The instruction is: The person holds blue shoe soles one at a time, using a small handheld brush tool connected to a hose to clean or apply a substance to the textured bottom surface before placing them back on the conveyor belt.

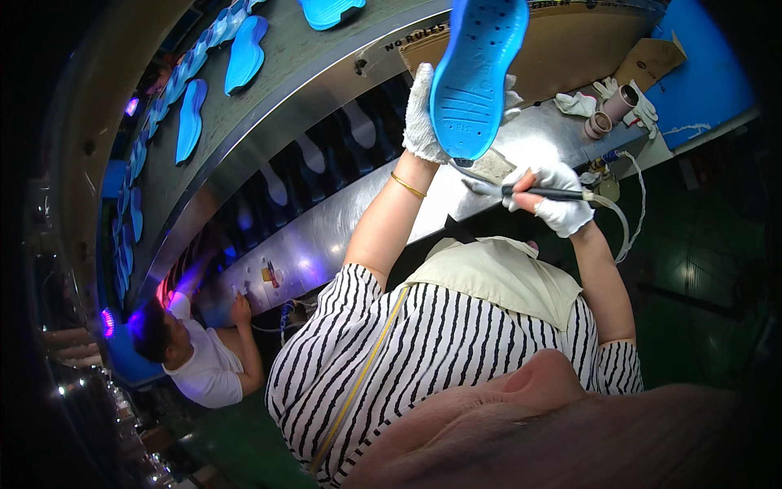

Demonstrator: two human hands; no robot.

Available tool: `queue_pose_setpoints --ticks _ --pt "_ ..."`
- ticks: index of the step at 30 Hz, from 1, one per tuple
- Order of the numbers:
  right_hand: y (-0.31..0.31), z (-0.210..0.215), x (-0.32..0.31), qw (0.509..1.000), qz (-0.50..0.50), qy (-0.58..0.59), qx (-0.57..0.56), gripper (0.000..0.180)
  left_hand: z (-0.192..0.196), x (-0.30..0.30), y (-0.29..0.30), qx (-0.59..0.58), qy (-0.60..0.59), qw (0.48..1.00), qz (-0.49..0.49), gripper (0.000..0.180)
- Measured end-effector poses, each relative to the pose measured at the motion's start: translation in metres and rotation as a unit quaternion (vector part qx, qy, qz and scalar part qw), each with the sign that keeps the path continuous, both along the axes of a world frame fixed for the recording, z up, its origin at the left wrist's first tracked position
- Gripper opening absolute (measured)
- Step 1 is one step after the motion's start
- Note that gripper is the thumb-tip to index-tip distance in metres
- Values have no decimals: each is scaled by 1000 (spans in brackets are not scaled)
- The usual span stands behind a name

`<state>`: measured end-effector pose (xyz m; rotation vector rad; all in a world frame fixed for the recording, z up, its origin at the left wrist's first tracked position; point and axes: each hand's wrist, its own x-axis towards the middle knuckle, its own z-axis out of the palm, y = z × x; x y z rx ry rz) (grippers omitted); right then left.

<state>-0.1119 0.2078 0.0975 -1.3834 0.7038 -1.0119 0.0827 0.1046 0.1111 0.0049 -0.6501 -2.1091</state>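
Head view of a sole held up for work above a metal bench. The left hand [422, 114], in a white knit glove, grips a bright blue shoe sole [476, 73] from its left edge, fingers clenched around the rim near the heel, and holds it raised off the steel work surface [383, 220], over that surface's far edge, with its toe pointing up and away. The sole shows its patterned face: a field of small round holes over the forepart, a band of raised horizontal ribs across the lower middle, and a smooth rounded heel with a small moulded mark; the colour is an even, glossy sky blue. The right hand [558, 200], also white-gloved, is closed around a slim dark pen-like tool [542, 193] held roughly level, its light-coloured tip [481, 187] pointing left and lying just below the heel of the sole; whether tip and sole touch cannot be told. A pale hose or cord [623, 224] runs from the tool's rear end. Toward the right end of the work surface lie spare white gloves [577, 103] and two pale rolls of tape [609, 114], beside a piece of brown cardboard [656, 59]. Beyond the far edge, a curved conveyor [269, 106] carries further blue soles [244, 53]. At the lower left, another person [199, 359] in a white shirt leans over the near edge.
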Motion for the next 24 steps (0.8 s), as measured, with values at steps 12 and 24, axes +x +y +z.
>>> queue_pose_setpoints --ticks 12,24 --pt "-31 24 14 965 -16 139 -222 13 10 -5 -10 103 -305 946 44 43" --pt "-46 33 -9 985 49 140 -92 13 7 -11 -11 65 -406 906 -102 37"
